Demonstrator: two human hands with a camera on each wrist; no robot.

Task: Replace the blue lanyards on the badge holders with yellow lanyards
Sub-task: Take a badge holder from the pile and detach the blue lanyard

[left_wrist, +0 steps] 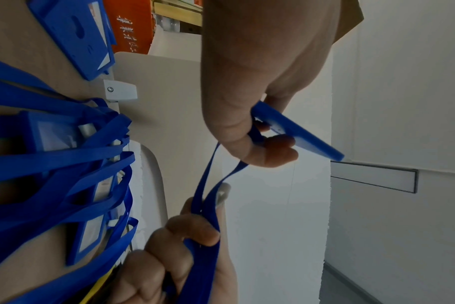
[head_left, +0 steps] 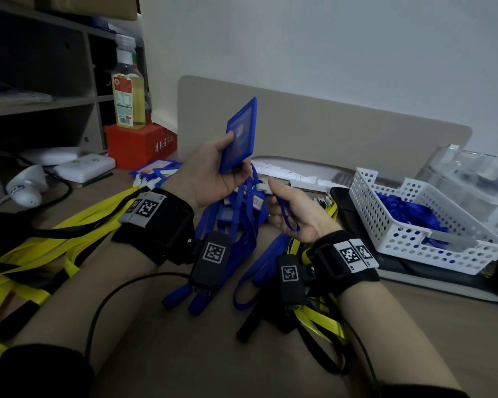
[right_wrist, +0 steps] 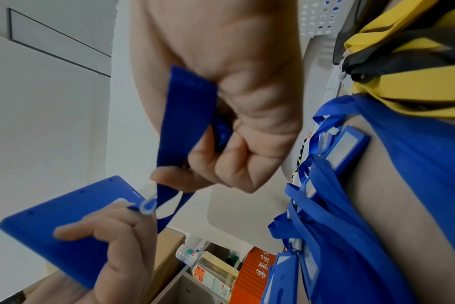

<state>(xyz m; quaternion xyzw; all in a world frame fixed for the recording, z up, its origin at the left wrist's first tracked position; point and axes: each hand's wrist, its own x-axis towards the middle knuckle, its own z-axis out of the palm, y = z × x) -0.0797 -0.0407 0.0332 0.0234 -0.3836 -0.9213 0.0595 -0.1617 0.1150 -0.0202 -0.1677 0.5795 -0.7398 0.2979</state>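
A: Where is the holder in hand?

B: The flat blue plastic badge holder is held up above the table, gripped by thumb and curled fingers of the left hand. Its blue ribbon lanyard runs from a small white clip at the holder's lower edge into the right hand, whose fingers are curled round the strap, pinching it just beside the clip.

A: How should the unclipping go?

B: I'd judge it best to keep the holder steady in the left hand and work the white clip out of the slot with the right fingertips, not by tugging on the ribbon. The strap hangs into the pile below, so it may snag.

A: What lies around?

B: Under the hands is a tangle of more blue lanyards with holders. Yellow ribbon lanyards with black ends lie to the left and under the right wrist. A white perforated plastic basket on the right holds loose blue straps. A few lanyard-free holders sit at the back, near a red box bearing a bottle of yellow liquid.

A: Any obstacle?

B: Mostly the tangle; the next yellow lanyard must be pulled free of its neighbours.
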